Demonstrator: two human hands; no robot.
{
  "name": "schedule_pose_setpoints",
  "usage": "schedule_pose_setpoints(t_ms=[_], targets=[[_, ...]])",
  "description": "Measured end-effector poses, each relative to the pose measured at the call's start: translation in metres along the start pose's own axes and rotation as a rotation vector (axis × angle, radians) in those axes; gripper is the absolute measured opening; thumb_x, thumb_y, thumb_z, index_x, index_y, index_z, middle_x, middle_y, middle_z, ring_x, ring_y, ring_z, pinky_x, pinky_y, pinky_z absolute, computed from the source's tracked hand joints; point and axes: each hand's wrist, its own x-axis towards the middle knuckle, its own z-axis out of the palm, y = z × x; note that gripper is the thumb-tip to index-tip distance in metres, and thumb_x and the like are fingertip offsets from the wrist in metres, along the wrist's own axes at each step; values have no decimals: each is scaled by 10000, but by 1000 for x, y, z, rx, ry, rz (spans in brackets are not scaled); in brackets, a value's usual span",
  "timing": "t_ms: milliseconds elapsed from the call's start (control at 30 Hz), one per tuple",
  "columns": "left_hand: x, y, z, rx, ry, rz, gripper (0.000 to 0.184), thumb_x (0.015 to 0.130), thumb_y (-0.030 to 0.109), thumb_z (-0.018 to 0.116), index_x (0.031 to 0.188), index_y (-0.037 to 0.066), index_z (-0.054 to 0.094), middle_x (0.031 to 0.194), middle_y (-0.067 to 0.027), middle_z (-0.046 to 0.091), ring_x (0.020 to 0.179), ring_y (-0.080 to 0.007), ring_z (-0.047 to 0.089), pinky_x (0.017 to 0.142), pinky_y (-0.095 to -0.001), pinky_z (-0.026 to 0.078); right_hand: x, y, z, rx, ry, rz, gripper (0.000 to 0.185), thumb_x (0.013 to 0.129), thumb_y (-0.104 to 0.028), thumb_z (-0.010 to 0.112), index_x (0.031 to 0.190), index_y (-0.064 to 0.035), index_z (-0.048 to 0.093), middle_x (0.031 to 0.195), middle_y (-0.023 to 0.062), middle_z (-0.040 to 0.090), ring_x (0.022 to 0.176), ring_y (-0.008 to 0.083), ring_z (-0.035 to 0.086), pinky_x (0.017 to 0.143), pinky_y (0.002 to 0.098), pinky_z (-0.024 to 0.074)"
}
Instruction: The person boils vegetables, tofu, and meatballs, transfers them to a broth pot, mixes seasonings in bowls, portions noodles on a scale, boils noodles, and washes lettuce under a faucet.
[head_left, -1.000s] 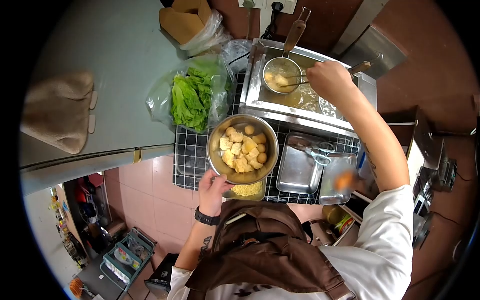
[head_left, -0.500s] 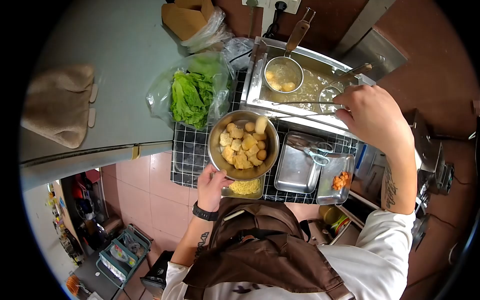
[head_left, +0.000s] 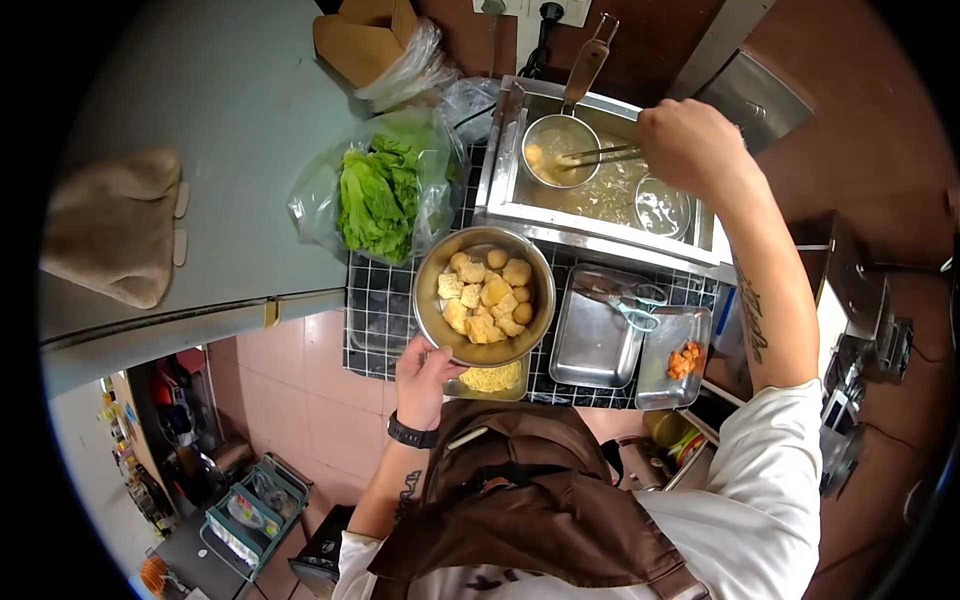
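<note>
- Head view, left hand [head_left: 424, 375]: I see its thumb and fingers clamped on the near rim of the metal bowl [head_left: 428, 298].
- Metal bowl: located below the basin's front edge; contains yellow-brown pieces [head_left: 493, 292], some round, some blocky.
- Right hand [head_left: 690, 145]: I see it closed around the chopsticks [head_left: 610, 155], tips inside the brown-handled strainer [head_left: 572, 128].
- Brown-handled strainer: sits at the left of the metal basin [head_left: 560, 224]; holds at least one round piece [head_left: 534, 154] in cloudy liquid.
- Second strainer [head_left: 688, 213]: stands in the same liquid, at the right.
- Left tray [head_left: 600, 350]: carries scissors [head_left: 638, 312], overlapping its right edge.
- Right tray [head_left: 660, 394]: contains orange pieces [head_left: 684, 360].
- Shallow container [head_left: 505, 395]: holds yellow noodles [head_left: 492, 378], partly beneath the bowl.
- Clear bag [head_left: 318, 215]: contains green leaves [head_left: 380, 200].
- Markings: I cannot read the dark shirt print [head_left: 490, 580], partly covered by the brown apron [head_left: 530, 535].
</note>
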Motion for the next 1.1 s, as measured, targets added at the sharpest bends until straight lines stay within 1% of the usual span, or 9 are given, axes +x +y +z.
schedule_pose_setpoints(t_ms=[133,233,333,400,633,767,867,933,1100], targets=[[1,1,1,-3,-6,-5,29,948,44,559,962,20,569,929,-121,681,832,-187,700,762,-309,597,29,-9,44,35,-114,-88,209,844,-60,556,967,-47,725,941,145,735,908,316,716,784,432,579],[1,-1,-1,-13,-2,-4,32,947,44,560,965,19,569,933,-122,680,839,-186,698,763,-309,596,24,-5,52,54,-41,-91,188,851,-76,560,950,-52,718,940,157,730,914,330,707,794,442,571],[0,-1,-2,-29,7,-2,30,947,42,561,964,18,566,927,-118,676,838,-186,697,760,-307,596,6,11,44,84,65,-64,161,842,-79,572,813,-39,725,822,168,717,822,354,705,770,453,559],[3,0,-1,-21,3,2,26,946,40,562,960,19,562,917,-111,671,833,-184,695,759,-303,596,-16,20,34,170,216,-34,169,858,-103,591,795,-32,731,779,172,705,770,369,692,768,452,551],[8,-5,-6,-27,6,-21,19,940,35,564,941,17,560,948,-98,651,825,-176,691,754,-298,601,-67,-2,-2,304,155,-260,169,872,-153,640,820,-23,735,755,186,688,751,360,680,775,445,545],[6,-3,-4,-25,12,-23,30,937,29,563,961,11,565,959,-100,656,838,-174,693,760,-301,604,-37,1,-11,200,-13,1,144,862,-130,628,844,-48,746,812,188,706,773,365,687,727,456,560],[5,-5,-6,-28,9,-10,37,937,25,560,969,7,562,967,-105,657,841,-180,698,757,-302,605,-2,6,27,82,61,19,203,879,-162,613,817,0,718,838,195,705,849,369,690,783,470,547],[3,-7,-7,-28,9,-13,40,937,23,558,972,4,561,969,-107,656,833,-183,700,753,-300,605,22,0,56,69,86,-34,168,838,-84,575,820,-19,728,858,186,715,829,374,699,758,460,565],[1,-5,-5,-36,43,-13,37,961,55,550,927,41,550,873,-96,677,793,-167,693,744,-301,598,-3,9,30,24,159,-36,182,843,-69,554,816,-19,727,825,174,711,824,371,695,766,464,564]])
